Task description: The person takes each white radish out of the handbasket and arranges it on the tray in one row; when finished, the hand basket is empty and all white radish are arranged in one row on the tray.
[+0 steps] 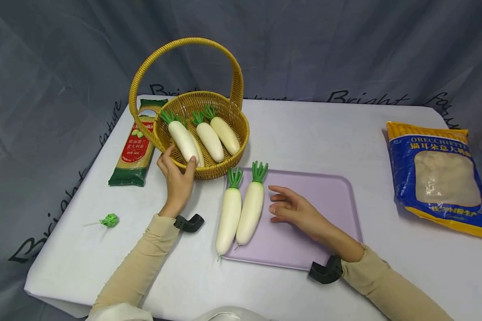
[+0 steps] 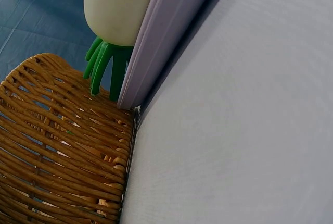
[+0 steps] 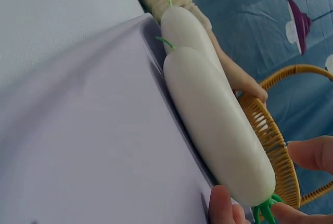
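A wicker basket [image 1: 221, 170] holds several white radishes [image 1: 210, 141] with green tops. My left hand [image 1: 179, 180] grips its near rim, with the thumb over the lower end of one radish [image 1: 180, 138]. Two more radishes lie side by side along the left edge of a lilac tray [image 1: 305, 240]: an outer one [image 1: 228, 220] and an inner one [image 1: 251, 214]. My right hand [image 1: 301, 214] hovers over the tray, fingers apart and slightly bent, just right of the inner radish. In the right wrist view, its fingertips [image 3: 220, 203] are close to that radish's leafy end [image 3: 265, 208].
A green and red pasta packet [image 1: 134, 147] lies left of the basket, partly behind its handle [image 1: 134, 91]. Nearer is a green lollipop [image 1: 110, 220]. At the right lies a blue and yellow orecchiette bag [image 1: 438, 178]. Grey cloth [image 1: 305, 49] hangs behind the white table [image 1: 305, 133].
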`<control>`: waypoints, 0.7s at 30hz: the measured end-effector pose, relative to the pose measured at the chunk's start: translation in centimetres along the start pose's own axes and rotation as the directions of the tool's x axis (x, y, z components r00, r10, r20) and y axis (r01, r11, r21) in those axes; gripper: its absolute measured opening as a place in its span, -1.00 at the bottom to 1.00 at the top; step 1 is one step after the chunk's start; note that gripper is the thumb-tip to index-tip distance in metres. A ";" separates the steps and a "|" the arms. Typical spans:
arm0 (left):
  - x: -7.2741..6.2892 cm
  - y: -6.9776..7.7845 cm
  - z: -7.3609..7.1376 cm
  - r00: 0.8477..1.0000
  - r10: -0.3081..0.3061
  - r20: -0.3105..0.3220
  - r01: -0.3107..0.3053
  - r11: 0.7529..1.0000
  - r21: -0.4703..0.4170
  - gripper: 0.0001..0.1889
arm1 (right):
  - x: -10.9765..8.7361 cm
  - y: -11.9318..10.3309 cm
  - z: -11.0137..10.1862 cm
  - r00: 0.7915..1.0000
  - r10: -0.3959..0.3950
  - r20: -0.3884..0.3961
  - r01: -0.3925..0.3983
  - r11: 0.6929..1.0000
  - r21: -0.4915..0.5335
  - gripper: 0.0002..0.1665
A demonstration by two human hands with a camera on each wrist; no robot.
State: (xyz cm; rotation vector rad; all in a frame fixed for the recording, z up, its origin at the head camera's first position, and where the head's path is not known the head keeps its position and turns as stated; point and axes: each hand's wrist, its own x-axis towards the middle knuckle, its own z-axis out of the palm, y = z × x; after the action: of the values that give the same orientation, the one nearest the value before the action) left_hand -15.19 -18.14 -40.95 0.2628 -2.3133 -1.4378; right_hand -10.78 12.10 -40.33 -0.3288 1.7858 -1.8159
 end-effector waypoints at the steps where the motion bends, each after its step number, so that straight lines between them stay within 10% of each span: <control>1: 0.0 0.0 0.0 1.000 0.000 -0.001 0.000 1.000 0.000 -0.32 | 0.0 0.0 0.1 1.000 0.001 -0.002 -0.001 1.000 -0.008 -0.25; 21: 0.1 -0.1 0.0 1.000 -0.005 -0.002 0.005 1.000 -0.003 -0.33 | 2.6 -0.9 1.0 0.995 0.050 -0.088 -0.069 0.969 -0.236 -0.25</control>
State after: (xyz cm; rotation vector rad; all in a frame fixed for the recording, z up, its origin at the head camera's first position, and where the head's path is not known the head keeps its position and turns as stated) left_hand -15.28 -18.21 -40.98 0.2694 -2.3106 -1.4426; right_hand -12.52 9.85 -39.95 -0.2932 2.0543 -1.5958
